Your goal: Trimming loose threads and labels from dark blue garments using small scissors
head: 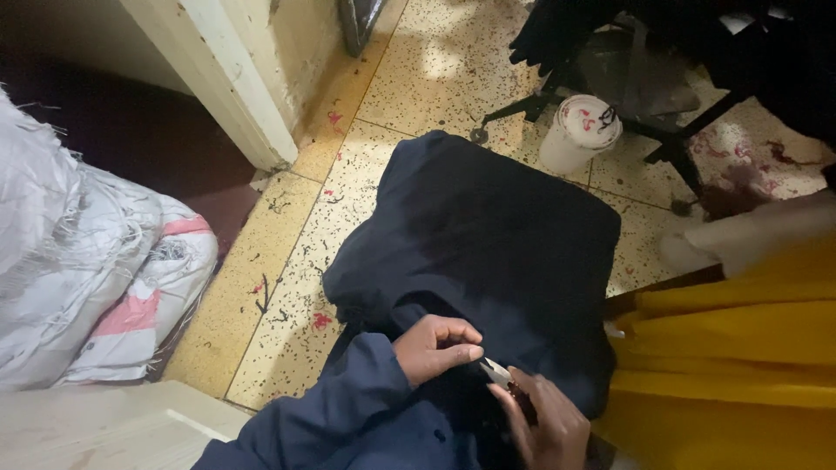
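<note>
A dark navy garment [488,244] lies spread over my lap and hangs toward the floor. My left hand [433,346], in a navy sleeve, pinches a fold of the cloth near its lower edge. My right hand [544,422] holds a small metal thread snip [498,372] with its tip against the cloth right beside my left fingers. The snip's handle is hidden in my palm.
Yellow fabric [740,365] is piled at the right. A white lidded bucket [579,132] stands by a black chair base [670,144]. White woven sacks [96,270] sit at the left near a door frame [226,78]. The speckled tile floor [287,287] carries thread scraps.
</note>
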